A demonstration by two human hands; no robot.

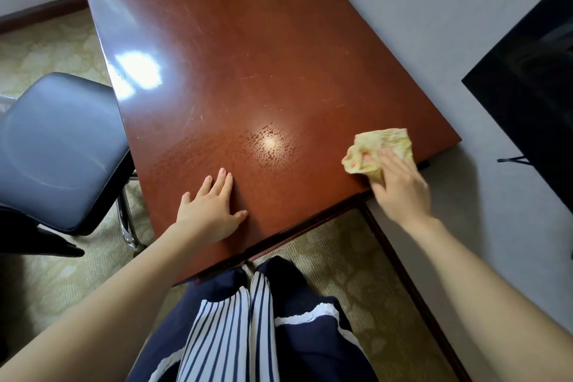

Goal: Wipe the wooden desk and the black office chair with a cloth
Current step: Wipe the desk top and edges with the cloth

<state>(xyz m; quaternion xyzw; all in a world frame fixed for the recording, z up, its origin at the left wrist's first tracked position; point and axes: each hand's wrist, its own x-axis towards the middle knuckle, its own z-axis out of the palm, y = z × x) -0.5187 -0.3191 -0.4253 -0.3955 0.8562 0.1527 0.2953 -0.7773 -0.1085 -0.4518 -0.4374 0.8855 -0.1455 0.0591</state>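
Right hand (400,186) bunches the cloth (381,149) in its fingers at the 4 o'clock corner of the desk (248,56), left hand (210,214) lies flat-fingered at 6, chair (55,146) sits at 9, so a hard swipe probably drags the cloth off the edge.

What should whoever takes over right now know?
Left grip: flat on the desk by its near edge, fingers straight, holding nothing.
Right grip: holds the bunched cloth, pressed on the desk's near right corner.
Chair: left of the desk, neither grip on it.
Done: wet streaks on the near half suggest it has been wiped.
Left: probably the far half, which shows no wet streaks, then the chair.
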